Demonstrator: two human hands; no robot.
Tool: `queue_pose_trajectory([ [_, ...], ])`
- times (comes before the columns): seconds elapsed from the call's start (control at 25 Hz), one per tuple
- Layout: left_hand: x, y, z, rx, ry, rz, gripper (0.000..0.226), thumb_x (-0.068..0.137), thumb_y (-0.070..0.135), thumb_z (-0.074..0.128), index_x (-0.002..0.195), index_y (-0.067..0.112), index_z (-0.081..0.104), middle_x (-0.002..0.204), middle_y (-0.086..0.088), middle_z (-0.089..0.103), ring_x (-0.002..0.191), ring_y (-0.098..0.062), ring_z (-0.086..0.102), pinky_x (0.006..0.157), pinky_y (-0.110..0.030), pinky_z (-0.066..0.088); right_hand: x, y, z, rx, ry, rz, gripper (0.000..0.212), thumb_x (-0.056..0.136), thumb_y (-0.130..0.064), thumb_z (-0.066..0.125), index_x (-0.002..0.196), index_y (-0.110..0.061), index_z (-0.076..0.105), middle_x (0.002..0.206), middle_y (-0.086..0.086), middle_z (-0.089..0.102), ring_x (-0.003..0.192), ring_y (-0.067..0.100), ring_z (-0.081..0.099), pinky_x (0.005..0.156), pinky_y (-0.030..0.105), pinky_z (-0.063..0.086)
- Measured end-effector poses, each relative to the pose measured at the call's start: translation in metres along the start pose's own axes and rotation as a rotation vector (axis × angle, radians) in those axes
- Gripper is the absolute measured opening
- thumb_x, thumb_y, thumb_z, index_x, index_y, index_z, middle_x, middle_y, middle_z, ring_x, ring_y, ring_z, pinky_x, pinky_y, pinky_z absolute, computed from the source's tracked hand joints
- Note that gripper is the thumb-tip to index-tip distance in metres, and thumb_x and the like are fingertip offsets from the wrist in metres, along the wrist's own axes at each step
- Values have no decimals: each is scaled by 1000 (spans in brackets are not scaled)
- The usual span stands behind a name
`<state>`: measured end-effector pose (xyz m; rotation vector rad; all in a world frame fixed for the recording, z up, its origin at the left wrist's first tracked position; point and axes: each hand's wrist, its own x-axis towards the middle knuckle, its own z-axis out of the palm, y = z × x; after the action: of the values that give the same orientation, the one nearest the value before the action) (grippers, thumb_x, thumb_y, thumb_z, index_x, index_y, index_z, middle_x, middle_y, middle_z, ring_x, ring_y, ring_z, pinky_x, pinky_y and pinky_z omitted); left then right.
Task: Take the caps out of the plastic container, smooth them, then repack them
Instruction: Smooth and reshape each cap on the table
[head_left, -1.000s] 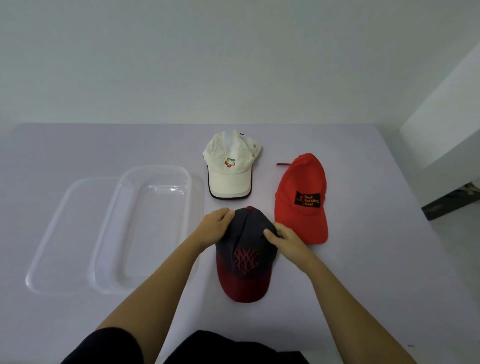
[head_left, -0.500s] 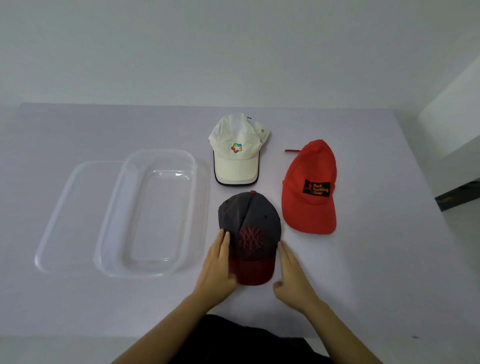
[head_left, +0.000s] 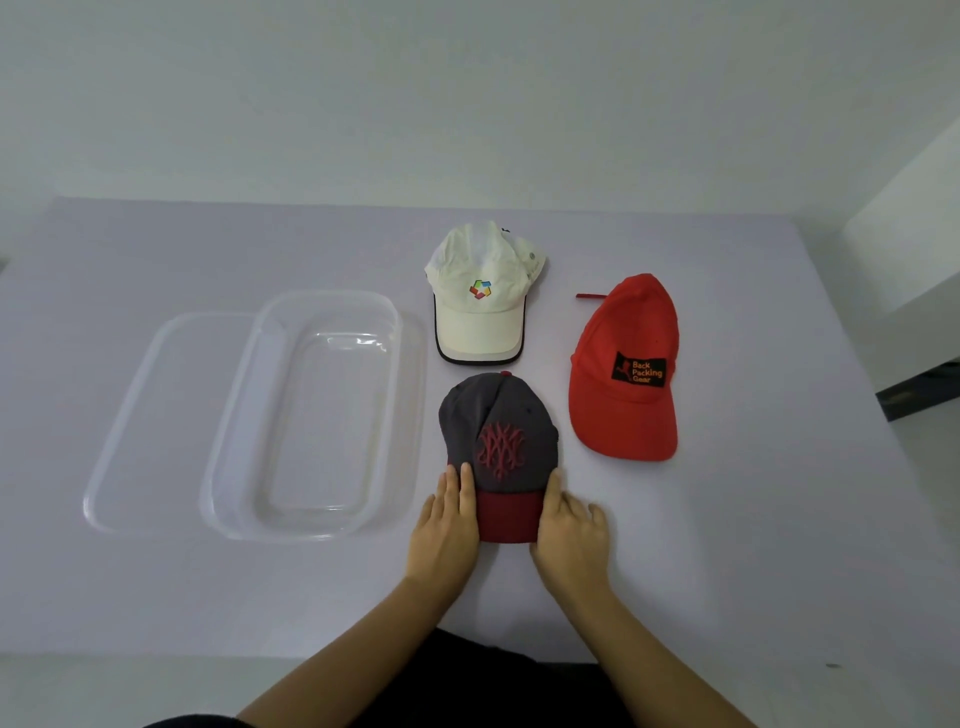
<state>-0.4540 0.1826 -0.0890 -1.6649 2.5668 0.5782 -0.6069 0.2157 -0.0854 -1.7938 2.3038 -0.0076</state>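
Note:
A grey cap (head_left: 498, 431) with a dark red brim and a red embroidered logo lies flat near the table's front, brim toward me. My left hand (head_left: 447, 525) lies flat on the brim's left edge. On the brim's right edge rests my right hand (head_left: 571, 530), fingers extended. Neither hand is closed around the cap. Behind it a white cap (head_left: 480, 306) lies flat, and a red cap (head_left: 626, 374) with a black patch lies to the right. The clear plastic container (head_left: 317, 415) stands to the left with nothing in it.
The container's clear lid (head_left: 156, 415) lies under or beside its left side. The lilac table (head_left: 727, 545) ends at a white wall behind, and its right edge drops to the floor. A white block stands beyond the right edge.
Both hands slid from the grey cap's crown down toward me to the sides of its brim. The cap now lies flatter.

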Motion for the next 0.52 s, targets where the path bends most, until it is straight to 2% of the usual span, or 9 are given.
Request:
queue_pose_trajectory([
  [0.08, 2, -1, -4, 28, -16, -18, 70, 65, 3, 67, 128, -4, 37, 119, -20, 65, 105, -30, 67, 79, -39, 57, 2, -6, -7, 29, 35, -35, 71, 34, -6, 81, 103, 2, 69, 45, 2, 58, 40, 18, 56, 46, 27, 47],
  [0.24, 2, -5, -2, 65, 13, -53, 89, 55, 1, 82, 130, -4, 36, 125, -18, 62, 109, -31, 64, 81, -42, 56, -1, -9, -18, 51, 78, -110, 61, 31, -8, 86, 90, -4, 74, 36, 0, 51, 30, 13, 47, 36, 20, 39],
  [0.44, -4, 4, -6, -34, 30, -25, 87, 55, 3, 83, 130, -3, 38, 123, -21, 63, 106, -27, 66, 81, -35, 56, -3, 0, -15, 173, 52, -22, 73, 44, -4, 85, 113, 3, 63, 53, 3, 62, 42, 15, 57, 38, 24, 44],
  [0.52, -4, 3, -4, -82, 50, -29, 88, 55, 3, 84, 130, -4, 39, 125, -20, 62, 106, -27, 67, 80, -35, 56, -3, -2, -15, 226, 41, -25, 72, 46, -4, 85, 115, 1, 63, 49, 1, 59, 40, 14, 54, 37, 24, 42],
])
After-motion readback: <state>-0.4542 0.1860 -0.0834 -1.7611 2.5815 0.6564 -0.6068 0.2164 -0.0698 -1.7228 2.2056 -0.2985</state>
